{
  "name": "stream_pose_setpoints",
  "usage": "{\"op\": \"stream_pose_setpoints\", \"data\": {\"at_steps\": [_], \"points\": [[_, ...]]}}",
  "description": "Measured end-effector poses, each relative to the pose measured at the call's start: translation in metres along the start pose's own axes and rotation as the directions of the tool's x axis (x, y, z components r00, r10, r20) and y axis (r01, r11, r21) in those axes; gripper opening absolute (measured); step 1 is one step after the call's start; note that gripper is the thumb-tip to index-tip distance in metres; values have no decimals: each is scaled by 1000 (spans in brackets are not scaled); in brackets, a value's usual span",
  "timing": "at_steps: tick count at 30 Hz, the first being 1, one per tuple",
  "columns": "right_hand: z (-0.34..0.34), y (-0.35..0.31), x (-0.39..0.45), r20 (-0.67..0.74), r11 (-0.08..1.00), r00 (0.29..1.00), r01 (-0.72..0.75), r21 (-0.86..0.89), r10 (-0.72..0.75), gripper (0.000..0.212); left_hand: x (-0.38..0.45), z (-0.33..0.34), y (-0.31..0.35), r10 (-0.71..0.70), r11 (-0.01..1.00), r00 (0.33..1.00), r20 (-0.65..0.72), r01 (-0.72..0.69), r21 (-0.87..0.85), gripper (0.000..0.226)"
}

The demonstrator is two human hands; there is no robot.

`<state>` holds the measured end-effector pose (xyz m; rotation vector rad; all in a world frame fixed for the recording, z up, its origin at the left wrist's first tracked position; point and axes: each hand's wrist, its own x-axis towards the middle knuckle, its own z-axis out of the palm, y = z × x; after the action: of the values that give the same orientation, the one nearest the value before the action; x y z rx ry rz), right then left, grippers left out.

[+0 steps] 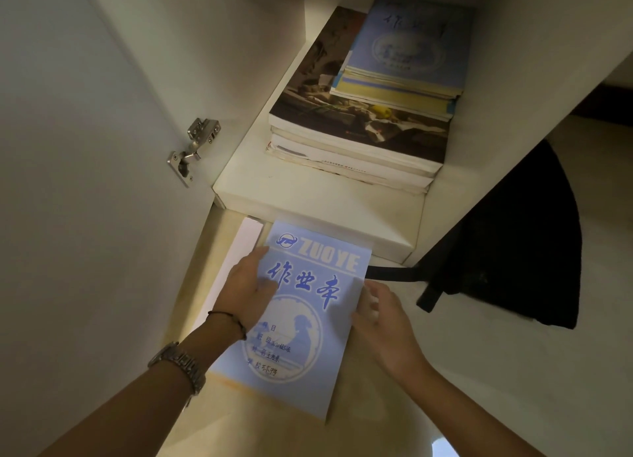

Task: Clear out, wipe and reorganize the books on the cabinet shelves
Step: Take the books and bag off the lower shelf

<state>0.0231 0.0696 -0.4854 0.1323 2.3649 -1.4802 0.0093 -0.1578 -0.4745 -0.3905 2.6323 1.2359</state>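
Black bag (513,251) with strap beside cabinet; metal hinge (193,150) on door.

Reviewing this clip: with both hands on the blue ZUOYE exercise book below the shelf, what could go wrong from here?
1. The blue exercise book is thin; the left hand and right hand touch only its side edges, so it may bend or slip.
2. The smaller books sit off-centre on the large picture-cover book; adding more could tip the stack.
3. The black bag's strap lies near the book and might snag.
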Motion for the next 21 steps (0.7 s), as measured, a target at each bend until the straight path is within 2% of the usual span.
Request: {"op": "stream_pose_setpoints", "data": {"at_steps": [3, 5, 11, 15, 21], "points": [[-13, -11, 6, -41, 981, 998, 30, -192, -39, 29, 4, -4, 16, 88, 993, 996, -1, -88, 82, 36], [-21, -26, 11, -73, 966, 991, 89, -243, -110, 30, 10, -11, 29, 158, 980, 987, -6, -156, 122, 30], [-35, -73, 30, -147, 930, 939, 270, -249, -312, 32, 46, -31, 68, 245, 969, 964, -99, -240, 60, 23], [-43, -92, 49, -211, 941, 921, 295, -165, -326, 32, 78, -41, 94, 284, 959, 949, -135, -279, 56, 22], [-56, -107, 76, -275, 930, 895, 301, -210, -351, 31, 126, -42, 128, 345, 938, 918, -197, -341, 54, 21]]}}
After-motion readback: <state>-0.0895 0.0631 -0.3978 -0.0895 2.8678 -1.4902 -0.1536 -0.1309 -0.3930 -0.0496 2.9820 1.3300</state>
